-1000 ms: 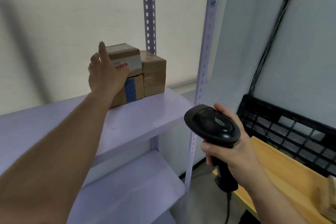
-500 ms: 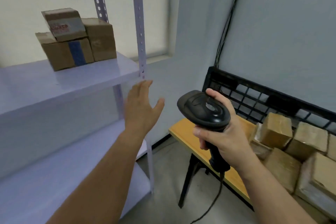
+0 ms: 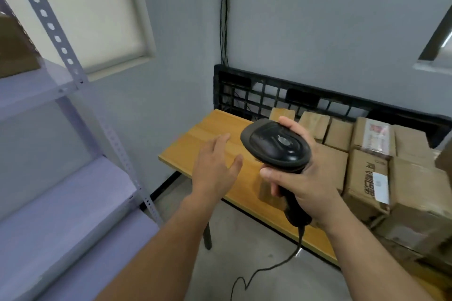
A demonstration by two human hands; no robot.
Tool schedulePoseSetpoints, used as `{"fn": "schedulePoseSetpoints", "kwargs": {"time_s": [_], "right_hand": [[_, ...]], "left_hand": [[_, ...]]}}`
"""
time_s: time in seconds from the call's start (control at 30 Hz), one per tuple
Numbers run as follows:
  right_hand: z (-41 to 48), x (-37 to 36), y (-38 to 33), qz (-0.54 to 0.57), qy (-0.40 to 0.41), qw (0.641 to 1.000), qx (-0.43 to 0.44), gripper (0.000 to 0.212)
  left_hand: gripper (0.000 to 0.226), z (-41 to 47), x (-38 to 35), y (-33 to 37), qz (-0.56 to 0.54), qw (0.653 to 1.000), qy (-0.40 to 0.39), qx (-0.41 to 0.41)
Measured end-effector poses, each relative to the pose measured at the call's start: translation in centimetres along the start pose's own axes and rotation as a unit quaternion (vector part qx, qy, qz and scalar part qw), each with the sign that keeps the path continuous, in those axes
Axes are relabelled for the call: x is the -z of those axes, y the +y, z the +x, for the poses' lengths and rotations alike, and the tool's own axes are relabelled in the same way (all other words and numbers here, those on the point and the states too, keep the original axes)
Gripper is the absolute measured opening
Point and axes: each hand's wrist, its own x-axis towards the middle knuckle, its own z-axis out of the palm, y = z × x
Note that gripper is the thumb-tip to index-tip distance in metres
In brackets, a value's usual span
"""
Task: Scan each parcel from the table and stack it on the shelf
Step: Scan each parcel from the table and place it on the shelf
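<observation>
Lilac-painted steel forms the shelf (image 3: 61, 178) on the left: smooth flat boards on perforated angle posts. A plain brown box (image 3: 14, 51) sits on its upper board at the far left edge. Right of the shelf, the left hand (image 3: 215, 168) hovers released, fingers spread and holding nothing, above the bare left end of the worktop (image 3: 190, 139), a glossy honey-coloured wooden slab. Just beside it, the right hand (image 3: 305, 183) is grasping the handle of the scanner (image 3: 276, 146), a rounded matt black plastic head with a thin cable (image 3: 269, 267) trailing down to the floor. The parcels (image 3: 367, 178) crowd the right part of the worktop, blocky cardboard packed side against side, some with paper labels and shiny tape. A black plastic grid panel (image 3: 234, 75) stands behind them.

The step in hand looks like reaching for the next parcel. It would go best to take the nearest one by two opposite cardboard sides, avoiding slick tape. The label should face up, and the scanner should tip down squarely onto it before any lift towards the shelf.
</observation>
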Motion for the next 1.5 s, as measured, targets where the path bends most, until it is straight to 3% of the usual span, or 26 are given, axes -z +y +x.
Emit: {"fn": "schedulePoseSetpoints", "kwargs": {"time_s": [0.27, 0.57, 0.7, 0.83, 1.03, 1.13, 1.23, 1.4, 1.5], "right_hand": [[-1.8, 6.0, 0.7, -0.003, 0.098, 0.995, -0.015, 0.084], [-2.7, 8.4, 1.4, -0.045, 0.201, 0.978, -0.039, 0.083], [-2.7, 8.3, 1.6, -0.067, 0.225, 0.971, -0.051, 0.082], [-1.8, 7.5, 1.4, -0.06, 0.233, 0.969, -0.059, 0.084], [-0.6, 6.4, 1.3, -0.058, 0.236, 0.969, -0.056, 0.085], [-0.4, 5.8, 1.4, -0.061, 0.234, 0.969, -0.056, 0.086], [-0.1, 5.1, 1.7, -0.079, 0.226, 0.969, -0.057, 0.091], [0.6, 3.5, 1.9, -0.066, 0.187, 0.977, -0.074, 0.086], [1.2, 2.3, 2.3, -0.038, 0.175, 0.981, -0.075, 0.085]], "left_hand": [[0.05, 1.9, -7.5, 3.4, 0.02, 0.983, -0.178, -0.038], [0.043, 4.6, -14.0, 2.8, 0.118, 0.941, -0.306, -0.088], [0.049, 5.4, -14.6, 2.4, 0.178, 0.931, -0.307, -0.091], [0.078, 6.5, -14.2, 2.2, 0.209, 0.929, -0.301, -0.058], [0.087, 8.6, -13.3, 0.8, 0.104, 0.929, -0.354, 0.036], [0.081, 9.6, -11.8, -0.2, 0.013, 0.906, -0.407, 0.116], [0.093, 10.0, -10.3, -1.8, -0.071, 0.879, -0.443, 0.16], [0.106, 9.3, -8.1, -4.1, -0.237, 0.864, -0.392, 0.209], [0.111, 10.1, -6.9, -4.8, -0.295, 0.872, -0.338, 0.197]]}}
